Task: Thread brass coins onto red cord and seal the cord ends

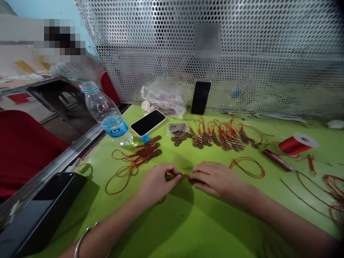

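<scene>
Over a lime-green tabletop (172, 233), your left hand (159, 183) pinches a thin red cord (185, 176); your right hand (212, 178), fingers pressed together, grips it opposite, seemingly for tension; round bronze-coloured coins (233, 143) lie beyond, apparently leaving room.

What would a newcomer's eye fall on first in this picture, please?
Probably the left hand and right hand, with a red cord running between them over the green table. Beyond lies a row of red-corded coins; a clear plastic bottle stands at the left.
</scene>
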Tool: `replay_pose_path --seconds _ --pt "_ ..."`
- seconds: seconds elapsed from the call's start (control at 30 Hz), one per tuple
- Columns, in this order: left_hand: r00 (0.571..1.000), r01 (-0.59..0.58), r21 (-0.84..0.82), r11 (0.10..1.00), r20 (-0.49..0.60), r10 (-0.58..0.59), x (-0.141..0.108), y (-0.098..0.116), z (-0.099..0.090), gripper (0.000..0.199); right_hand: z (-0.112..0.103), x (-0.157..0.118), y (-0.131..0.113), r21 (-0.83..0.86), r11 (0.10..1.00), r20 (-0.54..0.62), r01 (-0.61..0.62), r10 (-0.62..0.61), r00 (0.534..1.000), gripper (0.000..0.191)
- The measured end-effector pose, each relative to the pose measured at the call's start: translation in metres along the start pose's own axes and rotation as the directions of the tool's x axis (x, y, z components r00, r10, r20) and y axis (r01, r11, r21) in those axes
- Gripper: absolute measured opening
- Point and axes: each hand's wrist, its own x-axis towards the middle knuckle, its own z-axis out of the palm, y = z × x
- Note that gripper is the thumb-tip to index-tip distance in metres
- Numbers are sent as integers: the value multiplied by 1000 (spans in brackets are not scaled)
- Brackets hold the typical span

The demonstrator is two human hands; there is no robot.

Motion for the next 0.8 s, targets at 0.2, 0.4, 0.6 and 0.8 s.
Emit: replay_pose_path --seconds 0.2,0.4,0.6,0.8 --pt "1000 10 22 1000 19 -11 -1 5 -2 18 8 1 0 110 994 -190 -24 45 981 23" --pt "997 27 -59 998 74 -23 -2 8 -2 20 14 6 -2 534 822 -144 -196 318 937 17" --pt "990 59 -266 962 140 -22 -2 6 -1 24 14 8 -6 762 607 -64 -227 419 906 12" --pt "994 31 -275 961 113 0 -2 6 1 22 15 9 -8 853 492 -79 -176 455 887 12"
